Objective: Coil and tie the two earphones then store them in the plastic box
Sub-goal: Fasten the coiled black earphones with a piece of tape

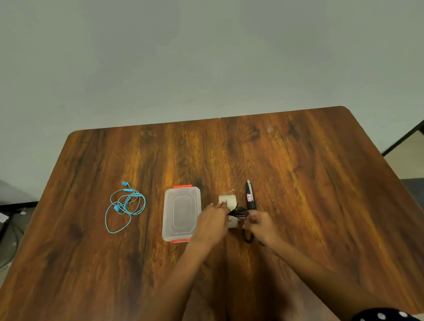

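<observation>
A black earphone (239, 212) is bunched into a small coil between my two hands, just above the table. My left hand (212, 221) grips the coil from the left, fingers curled round it. My right hand (259, 225) pinches its right side, with a loop of black cord hanging below the hand. A blue earphone (124, 206) lies loose and uncoiled on the left of the table. The clear plastic box (181, 215) with red clips sits closed in the middle, just left of my left hand.
A roll of clear tape (227, 200) lies behind the coil, partly hidden by my hands. A black utility knife (250, 195) lies to its right. The wooden table (319, 191) ends at a wall behind; floor and cables show at the left.
</observation>
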Tool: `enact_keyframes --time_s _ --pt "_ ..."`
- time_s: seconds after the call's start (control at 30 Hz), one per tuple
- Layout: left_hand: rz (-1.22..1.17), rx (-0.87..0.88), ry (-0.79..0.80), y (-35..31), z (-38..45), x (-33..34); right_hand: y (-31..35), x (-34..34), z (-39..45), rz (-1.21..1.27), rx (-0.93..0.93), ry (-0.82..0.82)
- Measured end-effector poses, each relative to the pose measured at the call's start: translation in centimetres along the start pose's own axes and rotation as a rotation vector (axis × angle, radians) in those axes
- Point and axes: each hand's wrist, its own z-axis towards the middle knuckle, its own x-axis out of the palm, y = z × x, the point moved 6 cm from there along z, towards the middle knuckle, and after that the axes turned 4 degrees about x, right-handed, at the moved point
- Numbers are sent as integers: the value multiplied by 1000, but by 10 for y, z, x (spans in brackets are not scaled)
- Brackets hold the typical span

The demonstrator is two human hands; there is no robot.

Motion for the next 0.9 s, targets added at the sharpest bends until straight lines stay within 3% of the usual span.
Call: enact_keyframes --time_s 0.17,0.47,0.7,0.9 --pt "36 -30 -1 -2 -1 2 29 -24 24 -70 -90 -157" --pt "106 6 -7 -7 -6 1 59 -3 74 -239 -39 131" --pt "111 15 -56 -5 -5 5 66 -5 78 -353 -112 162" --pt "96 80 -50 -8 4 1 74 -8 65 -459 -240 64"
